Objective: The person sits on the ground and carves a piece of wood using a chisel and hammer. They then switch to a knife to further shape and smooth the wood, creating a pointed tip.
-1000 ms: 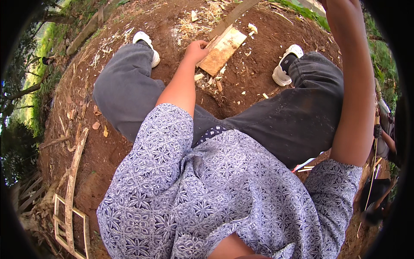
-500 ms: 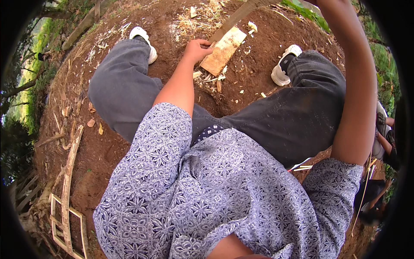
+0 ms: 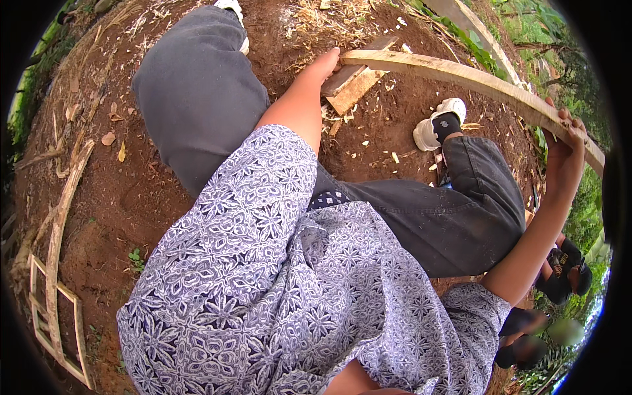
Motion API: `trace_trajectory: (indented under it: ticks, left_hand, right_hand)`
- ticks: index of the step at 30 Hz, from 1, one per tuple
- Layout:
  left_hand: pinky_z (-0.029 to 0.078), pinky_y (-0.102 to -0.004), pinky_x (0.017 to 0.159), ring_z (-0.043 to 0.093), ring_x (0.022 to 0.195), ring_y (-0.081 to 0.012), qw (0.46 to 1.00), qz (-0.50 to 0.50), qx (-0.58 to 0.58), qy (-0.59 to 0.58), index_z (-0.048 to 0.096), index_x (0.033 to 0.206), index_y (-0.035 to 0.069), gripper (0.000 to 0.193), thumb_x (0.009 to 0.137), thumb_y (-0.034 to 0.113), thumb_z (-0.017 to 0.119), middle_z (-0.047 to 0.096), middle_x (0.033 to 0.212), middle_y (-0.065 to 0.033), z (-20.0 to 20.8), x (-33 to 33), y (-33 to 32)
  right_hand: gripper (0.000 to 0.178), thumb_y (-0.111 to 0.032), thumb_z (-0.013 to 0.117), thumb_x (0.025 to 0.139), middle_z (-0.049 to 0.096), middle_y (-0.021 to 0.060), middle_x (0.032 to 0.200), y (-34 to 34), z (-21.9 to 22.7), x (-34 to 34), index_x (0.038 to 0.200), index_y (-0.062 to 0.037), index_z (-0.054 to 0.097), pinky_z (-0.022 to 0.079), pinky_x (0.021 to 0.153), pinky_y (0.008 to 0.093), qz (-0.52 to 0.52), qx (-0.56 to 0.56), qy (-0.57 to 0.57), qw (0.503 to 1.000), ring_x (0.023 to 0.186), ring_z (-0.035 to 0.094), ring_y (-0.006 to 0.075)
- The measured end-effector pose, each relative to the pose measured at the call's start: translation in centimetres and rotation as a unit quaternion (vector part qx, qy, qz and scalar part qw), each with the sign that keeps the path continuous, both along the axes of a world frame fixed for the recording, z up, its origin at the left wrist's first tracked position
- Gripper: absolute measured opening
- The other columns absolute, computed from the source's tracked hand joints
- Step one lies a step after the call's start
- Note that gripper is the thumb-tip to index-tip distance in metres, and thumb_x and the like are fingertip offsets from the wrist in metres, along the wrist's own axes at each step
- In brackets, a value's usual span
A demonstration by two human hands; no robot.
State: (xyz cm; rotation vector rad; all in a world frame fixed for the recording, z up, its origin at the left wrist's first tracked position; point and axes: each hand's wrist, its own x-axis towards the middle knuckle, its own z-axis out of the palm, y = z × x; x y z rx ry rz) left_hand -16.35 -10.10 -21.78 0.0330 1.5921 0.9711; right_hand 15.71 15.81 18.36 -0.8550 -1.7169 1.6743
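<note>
- On the bare reddish ground [image 3: 151, 197] lay wood chips and dry straw, with a pale wooden frame [image 3: 56, 316] of thin slats at the lower left edge.
- Between the person's spread legs, a short wooden block [image 3: 352, 85] rested on the soil, and pale shavings were scattered around it.
- A white shoe [image 3: 438, 125] stood just right of the block; the other shoe [image 3: 234, 10] showed at the top edge.
- Dark trousers and a blue patterned shirt filled the middle of the view and hid much of the ground beneath.
- A long curved strip of wood [image 3: 461, 79] ran from the block at upper centre out toward the right rim, its long axis sloping down to the right, its near end lying over the block.
- The left hand [image 3: 326, 66] pressed on the strip's end at the block; whether its fingers closed could not be told.
- The right hand [image 3: 563, 141] was clasped around the strip's far part, held up off the ground.
- Another person crouched at the lower right edge, well apart.
</note>
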Motion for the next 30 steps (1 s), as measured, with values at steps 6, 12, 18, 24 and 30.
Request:
trace_trajectory:
  ticks: [6,12,18,24,30]
  left_hand:
    - [0.049,-0.0512,0.102,0.056,0.129,-0.0364,0.999,-0.035,0.021,-0.004,0.052,0.146,0.008,0.066,0.100,0.054,0.060,0.055,0.144,-0.0188,-0.3,0.8,1.0]
    - [0.055,-0.0461,0.100,0.059,0.126,-0.0317,0.995,-0.045,0.067,-0.058,0.052,0.141,0.001,0.076,0.091,0.054,0.076,0.056,0.141,-0.0224,-0.5,1.1,1.3]
    - [0.060,-0.0406,0.094,0.065,0.118,-0.0283,0.991,-0.085,0.094,-0.046,0.054,0.137,-0.002,0.074,0.089,0.047,0.081,0.061,0.136,-0.0202,1.8,2.6,2.8]
    - [0.063,-0.0351,0.084,0.069,0.109,-0.0252,0.990,-0.125,0.034,0.055,0.060,0.129,0.000,0.067,0.088,0.049,0.081,0.065,0.128,-0.0164,2.0,2.6,3.9]
    - [0.066,-0.0363,0.080,0.071,0.097,-0.0257,0.994,-0.085,0.044,0.061,0.060,0.123,-0.003,0.063,0.087,0.043,0.084,0.066,0.123,-0.0192,0.4,2.3,4.5]
  right_hand:
    - [0.030,-0.014,0.058,0.098,0.053,0.0245,0.144,4.7,-0.7,7.1,0.124,-0.0018,0.052,0.040,0.120,0.0553,0.003,-0.096,0.023,0.995,0.147,0.040,0.0446]
    - [0.052,-0.013,0.062,0.094,0.040,0.0295,0.156,6.2,-2.7,14.0,0.141,0.0028,0.048,0.042,0.119,0.0501,-0.041,-0.129,0.007,0.991,0.143,0.045,0.0398]
    - [0.029,-0.014,0.060,0.099,0.063,0.0207,0.136,11.2,-6.5,23.6,0.122,0.0036,0.063,0.042,0.119,0.0559,-0.156,-0.149,0.082,0.973,0.132,0.057,0.0376]
    - [0.021,-0.010,0.063,0.098,0.062,0.0262,0.123,12.3,-12.0,26.1,0.109,0.0070,0.057,0.045,0.118,0.0557,-0.269,-0.255,-0.043,0.928,0.128,0.057,0.0421]
    - [0.037,-0.008,0.057,0.103,0.048,0.0310,0.139,12.6,-15.3,28.0,0.132,0.0113,0.045,0.054,0.111,0.0452,-0.282,-0.262,-0.116,0.916,0.130,0.055,0.0425]
